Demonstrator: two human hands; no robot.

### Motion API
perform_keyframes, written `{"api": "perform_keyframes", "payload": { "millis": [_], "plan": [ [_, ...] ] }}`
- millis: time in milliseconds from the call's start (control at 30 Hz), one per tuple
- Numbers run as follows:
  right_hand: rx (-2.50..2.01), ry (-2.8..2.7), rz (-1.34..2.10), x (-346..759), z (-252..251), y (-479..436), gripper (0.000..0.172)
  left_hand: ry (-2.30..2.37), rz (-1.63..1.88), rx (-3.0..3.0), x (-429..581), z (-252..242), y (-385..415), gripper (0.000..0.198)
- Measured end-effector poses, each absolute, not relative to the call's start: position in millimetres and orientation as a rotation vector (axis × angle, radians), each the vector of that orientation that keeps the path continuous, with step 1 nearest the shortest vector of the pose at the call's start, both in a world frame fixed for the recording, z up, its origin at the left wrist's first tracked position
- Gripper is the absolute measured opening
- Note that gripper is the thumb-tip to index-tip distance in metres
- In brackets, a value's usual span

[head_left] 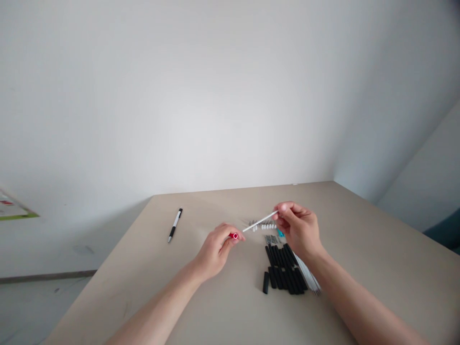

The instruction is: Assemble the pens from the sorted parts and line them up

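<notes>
My left hand (218,249) is closed in a pinch on a small red pen part (235,235) above the beige table (359,258). My right hand (299,228) pinches one end of a thin white refill tube (259,222), whose other end points at the red part. Below and between the hands lie several black pen grips (283,270) in rows, with small white tips (264,226) and metal springs (271,238) beside them. A bundle of white refills (309,278) lies under my right wrist.
A finished black-and-white pen (175,225) lies alone at the table's far left. A small teal piece (280,233) sits by the springs. A white wall stands behind the table, and the floor shows at the left.
</notes>
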State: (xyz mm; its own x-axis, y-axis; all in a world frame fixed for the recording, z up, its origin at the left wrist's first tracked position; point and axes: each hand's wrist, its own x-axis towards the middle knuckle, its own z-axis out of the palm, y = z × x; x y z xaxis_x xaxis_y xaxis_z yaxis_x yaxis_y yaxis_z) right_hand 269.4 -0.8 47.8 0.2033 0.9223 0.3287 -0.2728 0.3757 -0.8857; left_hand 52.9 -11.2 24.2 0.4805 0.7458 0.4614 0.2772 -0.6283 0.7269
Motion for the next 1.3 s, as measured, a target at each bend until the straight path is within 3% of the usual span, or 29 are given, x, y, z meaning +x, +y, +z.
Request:
{"api": "perform_keyframes", "payload": {
  "millis": [367, 733, 933, 1133, 1300],
  "plan": [
    [-0.712, -0.977, 1.184, 262, 44, -1, 0.028, 0.682, 1.15, 2.109, 55, 24, -12, 0.021],
    [-0.811, -1.202, 0.9, 263, 37, -3, 0.02, 0.829, 1.121, 2.264, 54, 22, -11, 0.018],
    [-0.822, -1.608, 0.712, 259, 36, -8, 0.015, 1.023, 1.0, 2.342, 52, 20, -9, 0.022],
    [-0.843, -1.863, 0.663, 254, 32, -5, 0.024, 1.016, 0.881, 2.274, 54, 19, -11, 0.026],
    [-1.165, -1.892, 0.539, 275, 34, 5, 0.031, 1.084, 0.874, 2.286, 55, 21, -11, 0.028]
  ]
}}
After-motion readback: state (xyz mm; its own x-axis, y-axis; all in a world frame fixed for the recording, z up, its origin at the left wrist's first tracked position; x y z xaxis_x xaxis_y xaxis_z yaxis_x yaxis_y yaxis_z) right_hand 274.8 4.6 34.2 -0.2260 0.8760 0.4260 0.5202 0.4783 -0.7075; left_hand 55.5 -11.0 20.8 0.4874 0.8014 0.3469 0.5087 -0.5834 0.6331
